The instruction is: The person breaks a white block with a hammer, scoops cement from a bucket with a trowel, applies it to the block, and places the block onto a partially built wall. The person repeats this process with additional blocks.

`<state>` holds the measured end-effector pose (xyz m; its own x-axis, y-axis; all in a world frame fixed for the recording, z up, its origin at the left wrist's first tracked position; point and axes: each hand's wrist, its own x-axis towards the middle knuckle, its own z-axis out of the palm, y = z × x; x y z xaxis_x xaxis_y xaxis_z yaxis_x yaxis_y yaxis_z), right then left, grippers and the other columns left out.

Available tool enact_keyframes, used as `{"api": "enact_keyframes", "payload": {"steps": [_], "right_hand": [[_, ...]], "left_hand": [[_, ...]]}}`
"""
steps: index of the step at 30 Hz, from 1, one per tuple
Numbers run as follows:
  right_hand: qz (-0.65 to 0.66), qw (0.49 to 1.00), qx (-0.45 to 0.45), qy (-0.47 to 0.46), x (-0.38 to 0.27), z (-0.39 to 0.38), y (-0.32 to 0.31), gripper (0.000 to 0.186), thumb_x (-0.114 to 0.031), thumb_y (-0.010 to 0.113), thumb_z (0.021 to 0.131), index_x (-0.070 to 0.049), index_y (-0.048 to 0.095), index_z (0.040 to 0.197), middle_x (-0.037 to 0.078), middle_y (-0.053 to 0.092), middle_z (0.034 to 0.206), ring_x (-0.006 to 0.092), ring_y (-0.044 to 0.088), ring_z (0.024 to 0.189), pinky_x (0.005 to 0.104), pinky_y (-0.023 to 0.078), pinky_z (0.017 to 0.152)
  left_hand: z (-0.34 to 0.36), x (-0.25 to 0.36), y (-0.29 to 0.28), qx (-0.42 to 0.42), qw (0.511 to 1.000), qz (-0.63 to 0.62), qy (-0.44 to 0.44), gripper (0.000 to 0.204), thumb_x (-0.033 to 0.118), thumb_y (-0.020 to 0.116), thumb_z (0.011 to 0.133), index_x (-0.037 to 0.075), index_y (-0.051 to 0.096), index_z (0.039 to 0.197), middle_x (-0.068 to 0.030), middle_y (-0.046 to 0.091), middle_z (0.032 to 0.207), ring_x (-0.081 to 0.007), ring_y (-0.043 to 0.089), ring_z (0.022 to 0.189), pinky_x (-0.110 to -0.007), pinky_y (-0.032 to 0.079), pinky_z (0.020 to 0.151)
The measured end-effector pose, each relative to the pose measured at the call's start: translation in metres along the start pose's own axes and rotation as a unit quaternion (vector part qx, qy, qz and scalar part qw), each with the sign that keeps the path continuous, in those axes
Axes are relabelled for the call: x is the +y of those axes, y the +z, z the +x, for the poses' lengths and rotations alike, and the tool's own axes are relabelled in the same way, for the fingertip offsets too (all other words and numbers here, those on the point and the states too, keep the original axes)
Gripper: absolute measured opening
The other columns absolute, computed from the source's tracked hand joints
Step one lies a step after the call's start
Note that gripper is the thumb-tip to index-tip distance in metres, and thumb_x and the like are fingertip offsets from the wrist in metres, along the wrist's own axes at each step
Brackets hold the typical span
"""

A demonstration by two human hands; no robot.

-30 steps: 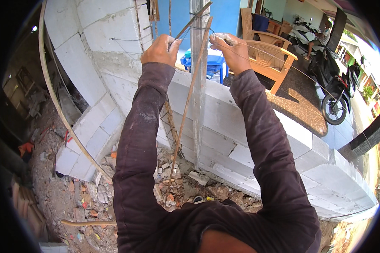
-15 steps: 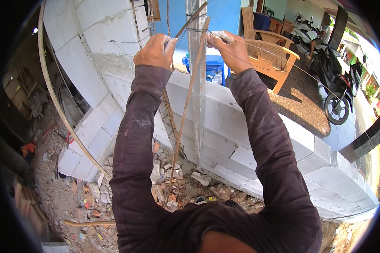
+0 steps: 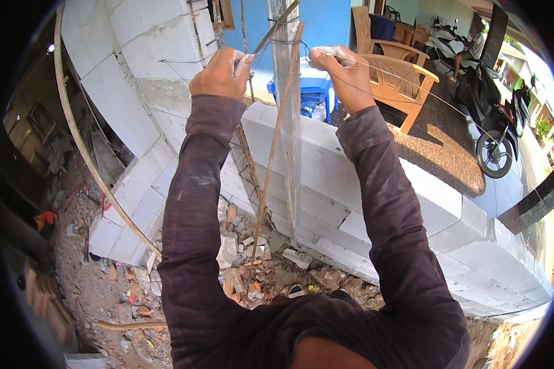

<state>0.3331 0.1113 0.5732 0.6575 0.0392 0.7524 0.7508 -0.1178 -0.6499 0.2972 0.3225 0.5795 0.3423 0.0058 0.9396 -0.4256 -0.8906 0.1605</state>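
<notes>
My left hand [image 3: 221,78] pinches thin wire at the lower end of a short rusty stick [image 3: 271,34], left of a tall pale post [image 3: 292,184]. My right hand [image 3: 345,75] pinches a looped wire [image 3: 306,50] just right of the post. More wire is wound round the post's upper part, where it crosses the short stick and a long rusty rod [image 3: 266,184] that slants down to the rubble. A long strand runs from my right hand toward the right. My fingertips are partly hidden.
White block walls [image 3: 431,209] border the rubble floor [image 3: 129,307]. Thin rebar [image 3: 243,160] stands by the left wall, near a curved strip [image 3: 74,126]. Beyond are a wooden bench [image 3: 397,80], blue plastic furniture [image 3: 311,86], parked motorbikes [image 3: 486,111] and a seated person [image 3: 471,49].
My left hand has moved left and slightly up from a second ago, still pinching. My right hand has shifted slightly right. The wire stays looped round the post.
</notes>
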Motion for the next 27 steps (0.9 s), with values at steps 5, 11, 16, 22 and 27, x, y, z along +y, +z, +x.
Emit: {"api": "enact_keyframes", "payload": {"steps": [5, 11, 16, 22, 27], "right_hand": [[0.014, 1.000, 0.004, 0.002, -0.002, -0.005, 0.000, 0.026, -0.024, 0.062, 0.080, 0.000, 0.065, 0.089, 0.007, 0.065, 0.077, 0.0114, 0.058, 0.073, 0.0243, 0.045, 0.067], [0.023, 0.998, 0.066, -0.002, 0.000, -0.015, -0.003, 0.025, -0.023, 0.062, 0.080, 0.001, 0.065, 0.087, 0.006, 0.064, 0.076, 0.0115, 0.057, 0.073, 0.0238, 0.045, 0.068], [0.020, 0.999, 0.049, -0.010, 0.003, -0.010, -0.002, 0.025, -0.023, 0.062, 0.080, 0.001, 0.065, 0.087, 0.006, 0.064, 0.074, 0.0109, 0.057, 0.070, 0.0236, 0.044, 0.066], [0.044, 0.998, 0.045, -0.010, 0.001, -0.012, -0.002, 0.024, -0.022, 0.062, 0.081, 0.001, 0.065, 0.087, 0.006, 0.064, 0.075, 0.0098, 0.056, 0.069, 0.0222, 0.043, 0.062], [0.062, 0.991, 0.104, 0.050, -0.008, -0.046, 0.010, 0.024, -0.022, 0.061, 0.083, 0.002, 0.064, 0.084, 0.003, 0.060, 0.072, 0.0086, 0.054, 0.067, 0.0224, 0.040, 0.056]], "left_hand": [[0.000, -0.001, -0.003, -0.001, 1.000, 0.011, 0.014, 0.018, 0.024, 0.066, 0.077, 0.007, 0.059, 0.079, -0.0074, 0.062, 0.070, -0.0226, 0.061, 0.061, -0.032, 0.046, 0.054], [0.000, -0.002, -0.003, -0.015, 1.000, 0.018, 0.004, 0.019, 0.025, 0.065, 0.078, 0.007, 0.059, 0.079, -0.0082, 0.062, 0.069, -0.0235, 0.061, 0.062, -0.033, 0.046, 0.055], [0.000, -0.002, -0.007, -0.010, 1.000, 0.020, 0.005, 0.016, 0.023, 0.063, 0.080, 0.010, 0.055, 0.080, -0.0054, 0.062, 0.074, -0.0266, 0.060, 0.062, -0.035, 0.046, 0.055], [0.001, 0.008, -0.017, -0.070, 0.995, -0.010, -0.074, 0.018, 0.024, 0.063, 0.080, 0.007, 0.057, 0.080, -0.0059, 0.063, 0.071, -0.0216, 0.060, 0.061, -0.033, 0.046, 0.057], [0.007, 0.018, -0.023, -0.098, 0.961, -0.193, -0.172, 0.023, 0.024, 0.066, 0.077, 0.002, 0.059, 0.077, -0.0035, 0.059, 0.066, -0.0106, 0.050, 0.056, -0.026, 0.040, 0.052]]}}
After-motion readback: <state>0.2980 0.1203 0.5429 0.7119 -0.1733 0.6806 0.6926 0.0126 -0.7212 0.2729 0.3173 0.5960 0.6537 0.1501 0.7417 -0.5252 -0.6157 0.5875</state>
